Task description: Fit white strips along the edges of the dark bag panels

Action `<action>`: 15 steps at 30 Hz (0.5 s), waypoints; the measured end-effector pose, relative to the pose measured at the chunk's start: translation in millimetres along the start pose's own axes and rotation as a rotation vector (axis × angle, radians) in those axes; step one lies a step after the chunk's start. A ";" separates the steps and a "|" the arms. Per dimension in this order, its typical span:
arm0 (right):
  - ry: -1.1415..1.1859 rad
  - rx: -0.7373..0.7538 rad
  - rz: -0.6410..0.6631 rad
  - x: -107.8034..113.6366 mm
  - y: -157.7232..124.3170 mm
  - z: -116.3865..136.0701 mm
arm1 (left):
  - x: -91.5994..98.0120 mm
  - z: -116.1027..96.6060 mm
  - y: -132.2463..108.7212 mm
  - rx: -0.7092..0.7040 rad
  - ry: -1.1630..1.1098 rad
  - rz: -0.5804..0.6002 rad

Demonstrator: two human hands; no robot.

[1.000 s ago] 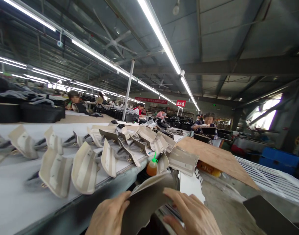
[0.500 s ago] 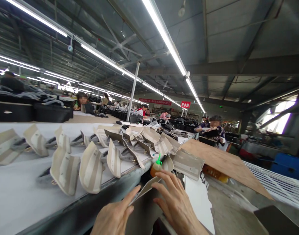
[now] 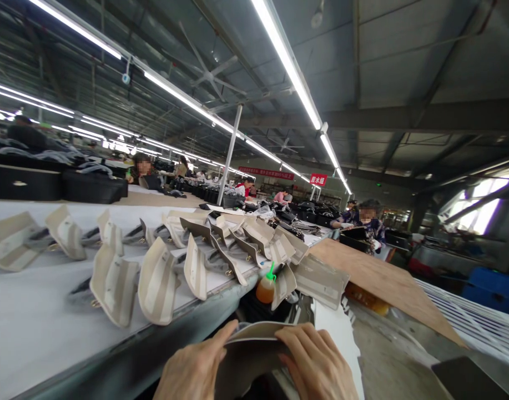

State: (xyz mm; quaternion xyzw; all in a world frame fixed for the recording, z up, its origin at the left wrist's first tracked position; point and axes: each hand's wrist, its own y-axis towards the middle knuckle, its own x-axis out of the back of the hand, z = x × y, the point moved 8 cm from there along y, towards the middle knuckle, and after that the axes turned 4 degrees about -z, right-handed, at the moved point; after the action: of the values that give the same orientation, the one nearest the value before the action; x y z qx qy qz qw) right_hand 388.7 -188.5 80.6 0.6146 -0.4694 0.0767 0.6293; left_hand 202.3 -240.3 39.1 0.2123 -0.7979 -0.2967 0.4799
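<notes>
At the bottom middle of the head view I hold a grey-beige bag panel [image 3: 254, 347] that is bent over into a fold. My left hand [image 3: 196, 369] pinches its left edge, thumb pressed along the fold. My right hand [image 3: 316, 364] grips the right side with the fingers curled over the top edge. Just beyond the panel stands a small orange glue bottle [image 3: 266, 289] with a green nozzle. Its base is hidden behind the belt's edge.
A white conveyor belt [image 3: 38, 328] runs from the left, carrying several beige folded flap pieces [image 3: 156, 283]. A plywood board [image 3: 374, 278] lies to the right, over a white slatted rack [image 3: 483, 322]. Other people work at far benches with black bags [image 3: 94, 186].
The panel has been bent down into a tighter fold and sits lower. My right hand slid from the panel's face to grip its top edge. The view shifted slightly.
</notes>
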 end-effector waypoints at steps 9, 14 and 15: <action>-0.035 -0.046 0.139 -21.0 -15.0 0.0 | -13.3 -4.5 -0.2 -0.039 0.046 0.083; 0.095 -0.090 0.141 -16.2 -16.8 -6.2 | -9.5 6.9 -1.7 0.019 0.128 0.062; 0.122 -0.096 0.105 -11.5 -16.7 -9.4 | -8.1 9.2 -2.2 0.032 0.146 0.054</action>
State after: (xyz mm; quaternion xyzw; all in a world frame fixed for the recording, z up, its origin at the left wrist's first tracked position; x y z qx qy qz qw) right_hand 398.3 -178.9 62.8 0.5525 -0.4649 0.1246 0.6805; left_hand 197.8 -234.4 29.1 0.2196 -0.7708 -0.2544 0.5412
